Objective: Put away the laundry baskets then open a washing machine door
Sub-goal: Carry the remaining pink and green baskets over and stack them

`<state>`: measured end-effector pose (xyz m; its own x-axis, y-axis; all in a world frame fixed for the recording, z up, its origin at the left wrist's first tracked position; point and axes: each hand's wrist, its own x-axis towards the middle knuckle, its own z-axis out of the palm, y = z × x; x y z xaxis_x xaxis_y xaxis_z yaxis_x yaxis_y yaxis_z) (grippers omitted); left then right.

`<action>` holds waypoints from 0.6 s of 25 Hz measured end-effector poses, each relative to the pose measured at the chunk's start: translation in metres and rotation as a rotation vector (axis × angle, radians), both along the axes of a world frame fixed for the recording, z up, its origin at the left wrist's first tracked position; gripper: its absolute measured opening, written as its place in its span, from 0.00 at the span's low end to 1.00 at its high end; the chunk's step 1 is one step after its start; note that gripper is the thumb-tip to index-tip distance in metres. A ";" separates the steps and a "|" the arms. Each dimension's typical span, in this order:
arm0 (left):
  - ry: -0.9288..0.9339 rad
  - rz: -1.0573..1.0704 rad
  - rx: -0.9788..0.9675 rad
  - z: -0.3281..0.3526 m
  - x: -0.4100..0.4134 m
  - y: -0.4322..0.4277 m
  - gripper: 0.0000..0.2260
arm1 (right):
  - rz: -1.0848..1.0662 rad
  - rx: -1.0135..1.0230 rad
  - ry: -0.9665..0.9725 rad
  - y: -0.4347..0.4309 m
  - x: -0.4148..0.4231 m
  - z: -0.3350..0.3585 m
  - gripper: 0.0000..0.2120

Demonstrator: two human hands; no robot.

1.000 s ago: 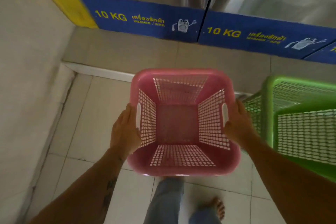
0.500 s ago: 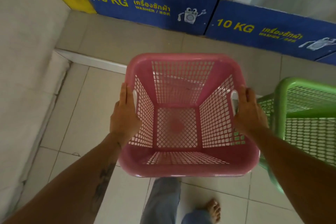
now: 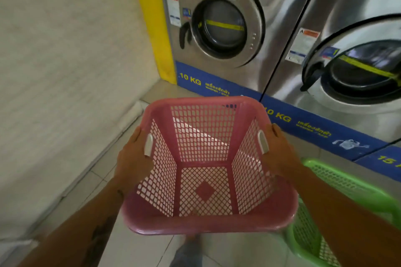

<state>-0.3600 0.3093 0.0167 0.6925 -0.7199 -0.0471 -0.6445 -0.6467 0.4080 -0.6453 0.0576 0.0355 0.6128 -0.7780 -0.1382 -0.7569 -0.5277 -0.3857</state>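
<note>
Step in hand, as judged: carrying the empty pink basket (image 3: 204, 226) to its storage place; the door opening is not yet begun. The pink basket is held clear of the floor tiles (image 3: 138, 245), mouth upward. The left hand (image 3: 134, 160) grips its left side and the right hand (image 3: 280, 156) its right side, each at a white handle insert (image 3: 148, 144); the fingertips are hidden outside the walls. All positions below are given from the pink basket. The green basket (image 3: 347, 182) stands just to its right and lower, partly covered by the right forearm. The first washing machine (image 3: 277, 6) stands beyond it, with its round door (image 3: 223, 26) shut and a black door handle (image 3: 184, 34) on the door's left edge. A second washing machine (image 3: 358, 24) stands beyond and to the right. The wall (image 3: 65, 50) is on the left. Procedure: maintain equal grip on both sides so the load stays level. If nesting is intended, square the corners over the green basket before lowering, and release only once it is seated. Hold the far rim away from the machine fronts. Legible markings: the blue band (image 3: 245, 91) beyond the pink basket reads "10 KG", followed by Thai script and a small line beginning "WASHER /". A second "10 KG" is partly covered by the far right corner. A band at the far right begins "15" and is cut off. The machine stickers (image 3: 173, 10) are too small to read.
</note>
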 end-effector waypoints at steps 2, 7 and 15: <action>-0.053 0.079 -0.024 0.033 -0.024 0.049 0.41 | 0.087 -0.017 -0.044 0.027 -0.006 0.037 0.42; -0.129 0.243 -0.099 0.100 -0.088 0.192 0.42 | 0.320 -0.049 -0.094 0.110 -0.016 0.099 0.36; -0.171 0.590 -0.131 0.138 -0.186 0.446 0.42 | 0.646 -0.047 -0.235 0.310 0.016 0.130 0.37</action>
<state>-0.5463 0.7551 0.1546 0.9649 -0.2064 0.1625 -0.2575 -0.8649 0.4308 -0.6297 0.3673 0.1659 0.9654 -0.2482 0.0800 -0.1837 -0.8649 -0.4671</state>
